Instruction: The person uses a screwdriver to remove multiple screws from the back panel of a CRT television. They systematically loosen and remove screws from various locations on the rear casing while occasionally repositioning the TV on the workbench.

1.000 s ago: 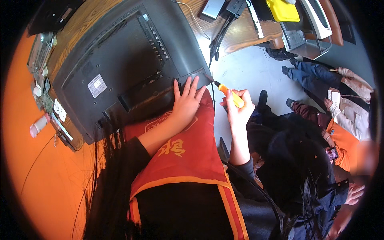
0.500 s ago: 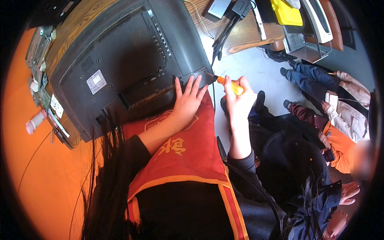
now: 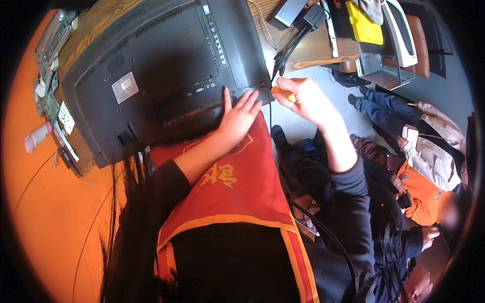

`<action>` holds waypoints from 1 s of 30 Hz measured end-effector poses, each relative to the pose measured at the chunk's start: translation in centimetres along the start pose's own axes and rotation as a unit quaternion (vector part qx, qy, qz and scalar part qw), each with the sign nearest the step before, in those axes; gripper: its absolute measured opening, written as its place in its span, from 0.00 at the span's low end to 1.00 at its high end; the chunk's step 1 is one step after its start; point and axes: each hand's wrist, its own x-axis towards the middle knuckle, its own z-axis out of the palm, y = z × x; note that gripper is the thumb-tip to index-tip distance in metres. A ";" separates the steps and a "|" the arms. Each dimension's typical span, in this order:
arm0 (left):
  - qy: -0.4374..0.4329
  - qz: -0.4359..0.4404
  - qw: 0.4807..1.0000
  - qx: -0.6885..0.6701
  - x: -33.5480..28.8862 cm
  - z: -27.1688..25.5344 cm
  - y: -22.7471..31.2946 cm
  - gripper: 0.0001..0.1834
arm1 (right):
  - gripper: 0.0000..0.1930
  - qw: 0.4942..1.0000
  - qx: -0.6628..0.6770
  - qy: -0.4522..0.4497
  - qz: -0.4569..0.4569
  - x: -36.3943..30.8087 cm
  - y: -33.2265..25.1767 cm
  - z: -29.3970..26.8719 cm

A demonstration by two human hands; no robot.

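A black flat-panel television or monitor lies with its back facing up on the wooden desk. My left hand rests on its near edge close to the right corner, fingers spread over the casing. At that corner, my right hand is closed around a screwdriver with an orange-yellow handle. The shaft appears to point at the casing's right edge, though its tip is hard to make out. A red apron with orange trim hangs from my body below the casing.
Beyond the casing, a grey box, black cables and a yellow case lie on the desk. Circuit boards and a pinkish bottle sit at the left. Several people stand or sit to the right.
My right hand has swung its wrist and forearm to the right around the screwdriver, and more of the handle is hidden. My left hand stays spread on the casing. The view has shifted slightly.
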 end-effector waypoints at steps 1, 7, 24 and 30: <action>-0.030 -0.009 0.999 -0.022 0.4 -0.3 -0.6 0.21 | 0.07 0.999 0.004 -0.035 -0.027 0.3 0.3 -0.7; 0.087 0.030 0.951 -0.294 4.6 -1.9 -2.2 0.16 | 0.09 0.971 -0.023 -0.237 -0.007 2.5 1.1 -3.1; -0.015 -0.004 0.976 -0.219 8.1 -5.5 -1.5 0.17 | 0.08 0.976 -0.182 -0.089 0.079 1.2 -2.2 -2.5; -0.076 -0.030 0.960 -0.266 8.9 -7.3 -1.6 0.18 | 0.13 0.990 -0.116 -0.057 -0.053 2.2 -1.6 -3.1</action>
